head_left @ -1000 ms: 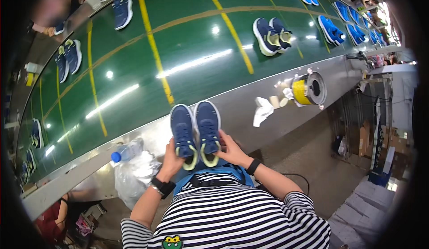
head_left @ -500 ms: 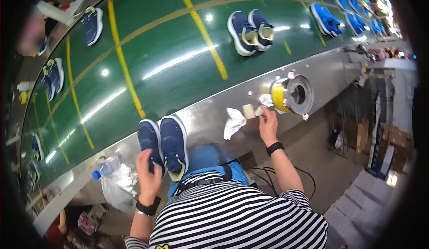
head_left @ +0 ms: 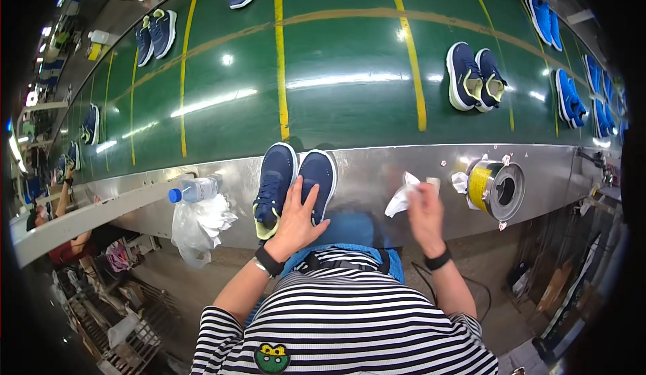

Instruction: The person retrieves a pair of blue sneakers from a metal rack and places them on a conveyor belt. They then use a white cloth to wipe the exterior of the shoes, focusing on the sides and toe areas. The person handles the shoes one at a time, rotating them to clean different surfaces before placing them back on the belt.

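Observation:
Two navy running shoes with white soles stand side by side on the metal ledge before me, toes toward the conveyor. My left hand lies over the right shoe, fingers spread, covering its opening. Left of it, the other shoe shows its pale green lining and is untouched. My right hand hovers above the ledge, fingers drawn together and blurred; what they hold is hidden. Beside its fingertips lie a crumpled white wipe and a small cream block.
A round metal can with a yellow band stands at the right. Blue-capped bottle and plastic bag are at the left. The green conveyor carries navy shoes and bright blue shoes.
The view has turned. My left hand has gone from beside the left shoe onto the right one. My right hand has come left, away from the metal can and closer to the white wipe.

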Motion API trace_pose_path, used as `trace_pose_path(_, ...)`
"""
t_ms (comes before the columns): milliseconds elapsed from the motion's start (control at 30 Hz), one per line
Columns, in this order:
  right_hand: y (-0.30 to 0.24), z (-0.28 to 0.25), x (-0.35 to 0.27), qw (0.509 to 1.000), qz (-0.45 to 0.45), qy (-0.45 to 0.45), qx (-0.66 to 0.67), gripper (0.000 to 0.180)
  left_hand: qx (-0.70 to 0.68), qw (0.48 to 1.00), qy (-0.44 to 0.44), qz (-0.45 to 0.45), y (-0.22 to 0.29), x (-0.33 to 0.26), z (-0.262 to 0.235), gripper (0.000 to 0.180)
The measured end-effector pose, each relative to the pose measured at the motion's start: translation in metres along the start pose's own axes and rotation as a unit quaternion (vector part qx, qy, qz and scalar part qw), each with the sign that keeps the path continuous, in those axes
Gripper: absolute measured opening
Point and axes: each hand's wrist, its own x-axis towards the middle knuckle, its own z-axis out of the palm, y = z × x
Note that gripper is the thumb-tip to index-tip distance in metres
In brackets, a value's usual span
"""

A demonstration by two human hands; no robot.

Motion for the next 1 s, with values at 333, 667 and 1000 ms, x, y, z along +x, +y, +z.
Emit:
trace_pose_path(333, -0.001, 0.162, 0.059, 0.932, -0.258, -0.126, -0.22, 0.014, 0.019, 0.999, 0.039, -0.02, -0.009, 0.0, 0.018, 0.074)
trace_pose_path(667, 0.006, 0.168, 0.058, 0.904, -0.304, -0.11, -0.28, 0.017, -0.002, 0.999, 0.047, -0.027, -0.015, 0.001, 0.02, 0.07)
trace_pose_path(1000, 0.006, 0.174, 0.071, 0.904, -0.319, -0.103, -0.265, 0.021, -0.004, 0.997, 0.063, -0.044, -0.013, 0.006, 0.022, 0.07)
